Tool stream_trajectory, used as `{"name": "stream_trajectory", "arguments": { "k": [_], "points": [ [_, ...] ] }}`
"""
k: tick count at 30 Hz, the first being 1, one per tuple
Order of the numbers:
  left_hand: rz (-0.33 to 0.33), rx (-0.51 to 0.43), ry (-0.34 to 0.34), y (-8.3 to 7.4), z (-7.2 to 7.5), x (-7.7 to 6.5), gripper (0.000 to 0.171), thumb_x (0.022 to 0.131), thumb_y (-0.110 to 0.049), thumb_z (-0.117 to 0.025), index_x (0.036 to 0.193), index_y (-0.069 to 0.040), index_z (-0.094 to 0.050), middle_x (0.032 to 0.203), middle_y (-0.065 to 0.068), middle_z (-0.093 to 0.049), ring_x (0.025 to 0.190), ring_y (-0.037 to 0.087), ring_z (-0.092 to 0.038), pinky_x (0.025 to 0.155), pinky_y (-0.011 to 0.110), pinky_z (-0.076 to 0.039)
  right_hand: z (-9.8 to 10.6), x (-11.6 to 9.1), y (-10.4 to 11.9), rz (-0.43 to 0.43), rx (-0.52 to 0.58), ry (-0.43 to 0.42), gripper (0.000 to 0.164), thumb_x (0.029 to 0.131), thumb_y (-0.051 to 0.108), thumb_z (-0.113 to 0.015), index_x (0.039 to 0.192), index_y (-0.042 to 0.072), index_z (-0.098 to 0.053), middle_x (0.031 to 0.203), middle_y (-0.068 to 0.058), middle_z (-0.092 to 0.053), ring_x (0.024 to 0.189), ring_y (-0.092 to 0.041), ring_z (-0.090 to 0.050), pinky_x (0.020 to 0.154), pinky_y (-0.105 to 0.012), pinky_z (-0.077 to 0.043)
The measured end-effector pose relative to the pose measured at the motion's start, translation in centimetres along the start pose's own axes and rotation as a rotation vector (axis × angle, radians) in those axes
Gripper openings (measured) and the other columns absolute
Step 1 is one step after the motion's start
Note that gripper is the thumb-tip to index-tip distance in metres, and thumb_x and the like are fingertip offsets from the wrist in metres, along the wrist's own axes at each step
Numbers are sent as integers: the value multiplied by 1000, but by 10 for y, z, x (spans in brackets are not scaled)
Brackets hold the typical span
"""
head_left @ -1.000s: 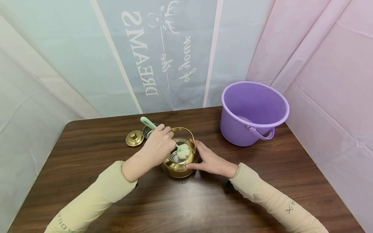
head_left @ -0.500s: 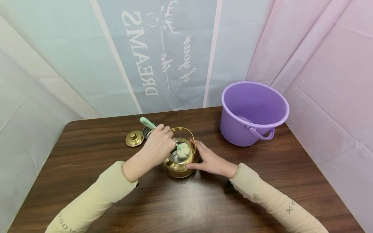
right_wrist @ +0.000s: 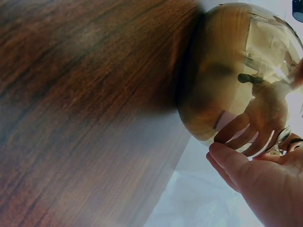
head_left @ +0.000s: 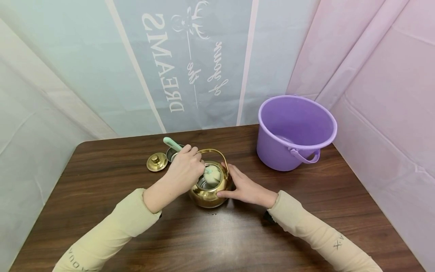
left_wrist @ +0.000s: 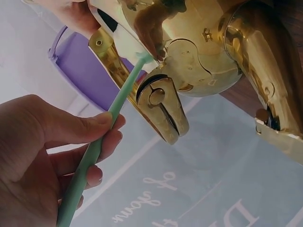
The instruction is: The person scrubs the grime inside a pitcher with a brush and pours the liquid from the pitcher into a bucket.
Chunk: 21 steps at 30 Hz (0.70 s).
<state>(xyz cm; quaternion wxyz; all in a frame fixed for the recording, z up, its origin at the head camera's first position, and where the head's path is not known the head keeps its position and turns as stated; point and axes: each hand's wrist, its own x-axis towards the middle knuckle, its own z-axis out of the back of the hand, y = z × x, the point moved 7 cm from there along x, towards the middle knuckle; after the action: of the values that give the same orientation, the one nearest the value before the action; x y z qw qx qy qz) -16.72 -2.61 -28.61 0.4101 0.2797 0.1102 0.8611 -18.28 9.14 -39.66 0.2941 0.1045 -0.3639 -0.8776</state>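
A round brass kettle stands uncovered on the table, its hoop handle raised. My left hand grips the mint-green handle of a brush, thumb on one side and fingers curled on the other. The brush's pale, rounded head sits in the kettle's mouth. At the kettle's right side, my right hand holds the body, thumb in front and fingers behind. The spout shows in the left wrist view. My left hand hides part of the kettle's left side in the head view.
A brass lid with a knob lies left of the kettle. Beside it is a small metal cup-like piece, partly hidden by the left hand. A purple bucket stands at the back right of the wooden table, near the curtains.
The brush head has shifted and turned slightly inside the kettle's mouth, a little up and left. Both hands and the kettle stay nearly in place.
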Motion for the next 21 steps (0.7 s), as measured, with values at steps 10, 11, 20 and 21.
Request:
{"name": "stream_trajectory", "arguments": {
  "k": [10, 11, 20, 21],
  "points": [
    [3, 31, 25, 1, 2, -1, 21, 71, -6, -63, 52, -10, -56, 56, 4, -53, 60, 21, -40, 67, 32, -30, 0, -1, 0, -7, -7, 5, 94, 76, 55, -62, 144, 9, -17, 145, -9, -26, 132, -20, -26, 105, -40, -26],
    [4, 30, 24, 1, 2, -1, 21, 71, -6, -63, 51, -10, -55, 56, 4, -53, 60, 21, -40, 67, 32, -30, 0, -1, 0, -8, -6, 6, 94, 76, 55, -62, 144, 9, -18, 145, -10, -26, 132, -20, -26, 105, -40, -26],
    [4, 36, 22, 2, 6, -2, 28, 70, -3, -60, 47, -13, -48, 54, 4, -51, 59, 21, -39, 66, 32, -30, 0, 0, -1, -7, -17, 9, 95, 77, 55, -61, 145, 7, -16, 146, -13, -25, 132, -22, -25, 105, -41, -26],
    [4, 38, 24, 2, 7, -2, 29, 70, -3, -60, 46, -13, -47, 54, 4, -51, 59, 21, -39, 66, 32, -30, 0, -1, -1, -6, -16, 9, 95, 77, 55, -61, 145, 8, -16, 145, -13, -25, 132, -22, -25, 105, -41, -26]
  ]
}}
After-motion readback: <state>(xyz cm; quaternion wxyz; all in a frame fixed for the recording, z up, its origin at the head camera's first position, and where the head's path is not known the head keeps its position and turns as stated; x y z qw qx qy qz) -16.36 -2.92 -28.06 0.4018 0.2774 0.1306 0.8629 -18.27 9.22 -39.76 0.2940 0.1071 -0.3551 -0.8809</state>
